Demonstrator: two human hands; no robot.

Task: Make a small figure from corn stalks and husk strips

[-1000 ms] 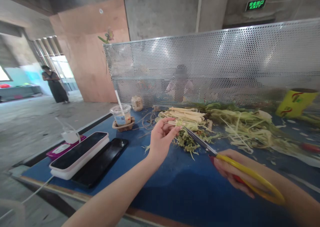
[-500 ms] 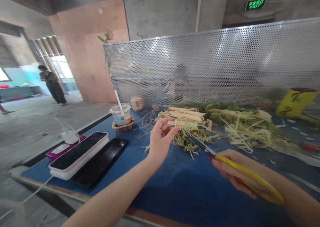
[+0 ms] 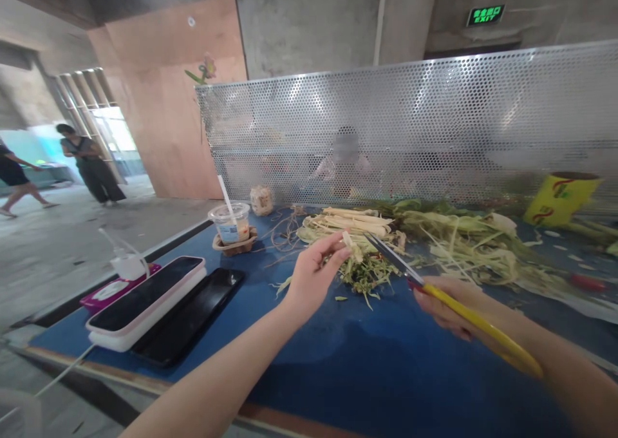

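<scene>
Between the thumb and fingers of my left hand (image 3: pixel 316 270) is a short pale piece of plant stalk (image 3: pixel 353 248), pinched at its upper end. My right hand (image 3: pixel 449 306) grips yellow-handled scissors (image 3: pixel 483 325), their blades pointing up and left, a little right of the stalk piece and apart from it. Beneath the blades lies a heap of green plant trimmings (image 3: pixel 364 274). Pale stalks (image 3: pixel 357 219) are stacked behind it on the blue tabletop (image 3: pixel 333 348).
Left on the table are a phone in a pink case (image 3: pixel 149 296), a black phone (image 3: pixel 193 315), a purple box (image 3: pixel 101 294) and a lidded cup with straw (image 3: pixel 232 225). Peeled husks (image 3: pixel 473 245) and a yellow roll (image 3: pixel 562 199) lie right. Behind stands a perforated metal screen (image 3: pixel 386 116).
The scissors have drawn back to the right from my left hand. The stalk piece has tilted more upright, and a small green bit now lies on the tabletop. A second person appears far left.
</scene>
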